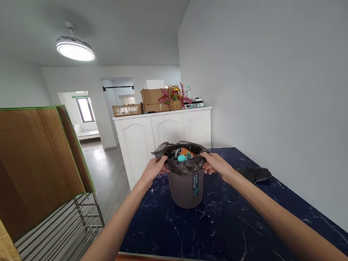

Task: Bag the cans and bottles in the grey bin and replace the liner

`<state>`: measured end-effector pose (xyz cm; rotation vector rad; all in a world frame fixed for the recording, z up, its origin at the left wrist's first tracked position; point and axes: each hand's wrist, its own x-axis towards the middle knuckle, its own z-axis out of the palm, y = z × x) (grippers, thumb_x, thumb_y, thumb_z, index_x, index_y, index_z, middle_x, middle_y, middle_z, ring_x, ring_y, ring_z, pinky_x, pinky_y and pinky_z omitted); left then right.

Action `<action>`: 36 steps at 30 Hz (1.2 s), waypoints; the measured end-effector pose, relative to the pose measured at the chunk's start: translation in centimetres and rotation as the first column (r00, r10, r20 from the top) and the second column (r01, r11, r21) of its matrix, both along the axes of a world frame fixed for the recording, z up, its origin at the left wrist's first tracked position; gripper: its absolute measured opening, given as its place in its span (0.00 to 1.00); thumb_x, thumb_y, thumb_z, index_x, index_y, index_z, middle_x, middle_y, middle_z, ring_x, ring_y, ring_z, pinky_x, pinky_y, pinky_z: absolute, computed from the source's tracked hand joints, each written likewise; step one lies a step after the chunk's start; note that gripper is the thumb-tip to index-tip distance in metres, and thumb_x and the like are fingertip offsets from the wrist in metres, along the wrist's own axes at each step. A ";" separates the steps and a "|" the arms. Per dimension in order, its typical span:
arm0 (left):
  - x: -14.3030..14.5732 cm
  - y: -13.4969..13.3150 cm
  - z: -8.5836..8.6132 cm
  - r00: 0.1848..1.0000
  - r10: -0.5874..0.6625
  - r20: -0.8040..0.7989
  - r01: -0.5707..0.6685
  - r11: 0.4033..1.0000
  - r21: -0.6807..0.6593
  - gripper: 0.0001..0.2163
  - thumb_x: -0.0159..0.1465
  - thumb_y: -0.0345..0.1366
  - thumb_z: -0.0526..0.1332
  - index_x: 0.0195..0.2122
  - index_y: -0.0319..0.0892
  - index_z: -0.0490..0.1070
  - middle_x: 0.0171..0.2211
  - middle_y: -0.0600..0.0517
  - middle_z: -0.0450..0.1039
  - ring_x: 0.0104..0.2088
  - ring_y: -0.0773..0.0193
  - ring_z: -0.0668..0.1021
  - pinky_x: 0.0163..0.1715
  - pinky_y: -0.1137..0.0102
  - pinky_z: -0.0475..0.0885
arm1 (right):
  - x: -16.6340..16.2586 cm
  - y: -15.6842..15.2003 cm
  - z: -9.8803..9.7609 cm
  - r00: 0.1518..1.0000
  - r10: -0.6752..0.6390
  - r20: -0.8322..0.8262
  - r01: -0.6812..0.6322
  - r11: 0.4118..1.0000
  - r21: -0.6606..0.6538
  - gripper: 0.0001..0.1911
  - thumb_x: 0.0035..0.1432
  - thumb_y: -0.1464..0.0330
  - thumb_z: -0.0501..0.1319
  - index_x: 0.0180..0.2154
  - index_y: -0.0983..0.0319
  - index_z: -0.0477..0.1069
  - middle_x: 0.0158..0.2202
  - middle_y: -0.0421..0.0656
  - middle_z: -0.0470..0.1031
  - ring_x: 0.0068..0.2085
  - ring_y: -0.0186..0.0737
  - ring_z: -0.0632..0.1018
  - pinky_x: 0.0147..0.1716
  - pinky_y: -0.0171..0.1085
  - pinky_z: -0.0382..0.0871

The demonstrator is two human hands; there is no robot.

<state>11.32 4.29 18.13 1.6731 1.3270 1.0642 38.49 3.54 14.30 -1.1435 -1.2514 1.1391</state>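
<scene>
A small grey waste bin (186, 190) stands on a dark blue marbled table (231, 227). A black bin liner (183, 165) is folded over its rim, and a crushed can and other rubbish (183, 154) show inside. My left hand (155, 167) grips the liner at the bin's left edge, fingers closed on it. At the right edge my right hand (215, 163) pinches the liner the same way. Both arms reach straight forward over the table.
A crumpled black bag (255, 174) lies on the table by the right wall. Left of the table stands a metal rack (58, 234) draped with a bamboo mat (27, 159). Behind is a white cabinet (165, 135) carrying cardboard boxes and a flower basket (175, 98).
</scene>
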 end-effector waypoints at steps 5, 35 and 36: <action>-0.4 -2.6 0.0 0.997 -0.066 -0.043 0.067 0.998 0.009 0.24 0.63 0.61 0.64 0.37 0.42 0.78 0.28 0.44 0.83 0.41 0.43 0.86 0.40 0.57 0.78 | 0.3 0.0 0.7 0.996 0.058 0.074 -0.058 0.998 -0.002 0.17 0.71 0.55 0.63 0.34 0.61 0.72 0.25 0.36 0.73 0.22 0.31 0.73 0.21 0.31 0.68; 1.0 4.8 8.1 0.940 0.045 0.339 -0.170 0.921 0.350 0.13 0.67 0.30 0.63 0.50 0.44 0.64 0.30 0.57 0.73 0.31 0.62 0.81 0.37 0.68 0.75 | 0.9 4.5 7.3 0.873 0.142 -0.466 0.051 0.925 0.376 0.12 0.58 0.66 0.72 0.30 0.57 0.70 0.33 0.39 0.74 0.35 0.36 0.76 0.37 0.33 0.79; 1.3 5.1 8.4 0.932 0.047 0.359 -0.188 0.911 0.368 0.12 0.67 0.30 0.62 0.50 0.44 0.64 0.30 0.56 0.73 0.31 0.63 0.81 0.36 0.68 0.74 | 0.8 4.8 7.6 0.861 0.144 -0.487 0.059 0.924 0.378 0.12 0.58 0.66 0.72 0.30 0.57 0.70 0.32 0.39 0.74 0.35 0.36 0.76 0.37 0.33 0.79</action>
